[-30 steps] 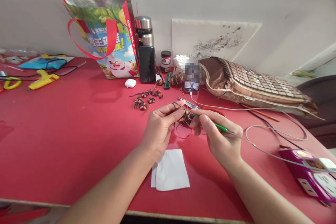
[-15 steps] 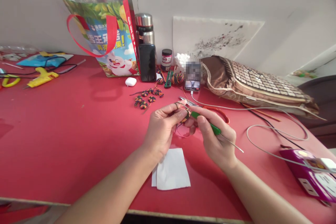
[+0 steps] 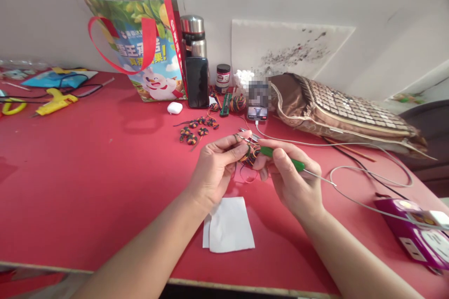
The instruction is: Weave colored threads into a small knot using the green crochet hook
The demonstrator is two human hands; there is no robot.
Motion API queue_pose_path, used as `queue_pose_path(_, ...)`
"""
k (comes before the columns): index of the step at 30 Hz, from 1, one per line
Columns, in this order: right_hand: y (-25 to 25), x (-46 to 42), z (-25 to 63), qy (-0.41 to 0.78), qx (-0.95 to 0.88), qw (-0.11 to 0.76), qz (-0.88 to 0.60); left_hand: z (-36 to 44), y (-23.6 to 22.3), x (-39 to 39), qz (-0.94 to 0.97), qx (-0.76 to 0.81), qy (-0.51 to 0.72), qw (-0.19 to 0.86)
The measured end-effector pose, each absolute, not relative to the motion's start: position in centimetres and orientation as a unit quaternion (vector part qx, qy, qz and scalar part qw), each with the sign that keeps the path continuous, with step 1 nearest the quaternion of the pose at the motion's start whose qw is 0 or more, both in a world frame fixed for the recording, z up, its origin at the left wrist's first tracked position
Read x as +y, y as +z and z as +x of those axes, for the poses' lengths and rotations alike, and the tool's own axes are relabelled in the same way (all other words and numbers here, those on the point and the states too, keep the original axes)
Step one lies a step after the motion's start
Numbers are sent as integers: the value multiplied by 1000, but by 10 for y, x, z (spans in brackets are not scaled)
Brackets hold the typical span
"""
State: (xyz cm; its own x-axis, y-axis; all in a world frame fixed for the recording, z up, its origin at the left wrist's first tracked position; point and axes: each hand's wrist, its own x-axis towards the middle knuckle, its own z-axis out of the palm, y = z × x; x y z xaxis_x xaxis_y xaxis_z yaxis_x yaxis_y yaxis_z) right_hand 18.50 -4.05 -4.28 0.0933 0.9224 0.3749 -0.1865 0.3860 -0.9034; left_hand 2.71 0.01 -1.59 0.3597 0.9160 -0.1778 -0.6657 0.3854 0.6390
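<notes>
My left hand (image 3: 212,168) is closed, pinching a small crochet piece of dark, multicoloured yarn (image 3: 253,158) between thumb and fingers. A strand of the yarn passes over its index finger. In my right hand (image 3: 298,182) is a crochet hook (image 3: 298,165) with a green grip, held like a pen, its metal tip close to the left fingertips at the yarn. Loose yarn loops hang below the two hands. Just beyond them a metal tool (image 3: 247,133) lies mostly hidden. Left of it sits a cluster of small crocheted flower-like pieces (image 3: 191,138) in the same colours.
White folded tissue (image 3: 231,226) lies in front of me on the red table. Behind stand a shopping bag (image 3: 154,65), a dark phone (image 3: 197,83), a steel flask (image 3: 192,28) and a lit phone (image 3: 257,111) on a cable. A sequined bag (image 3: 351,107) and purple power strip (image 3: 403,229) are right, a yellow glue gun (image 3: 56,102) left.
The right hand with the hook drew in and tilted, then moved back out to the right. The left hand keeps its pinch on the crochet piece. The view shifted slightly.
</notes>
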Motion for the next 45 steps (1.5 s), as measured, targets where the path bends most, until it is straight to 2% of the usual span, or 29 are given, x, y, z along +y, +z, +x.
queue_pose_path(18,-28,-40,191,428,-492,667,-360,22,-6,5,220,272,475,808)
queue_pose_path(27,-19,-40,196,427,-507,659,-354,13,-2,9,180,293,420,840)
queue_pose_path(45,-11,-41,210,425,-517,640,-378,4,-4,14,184,206,300,913)
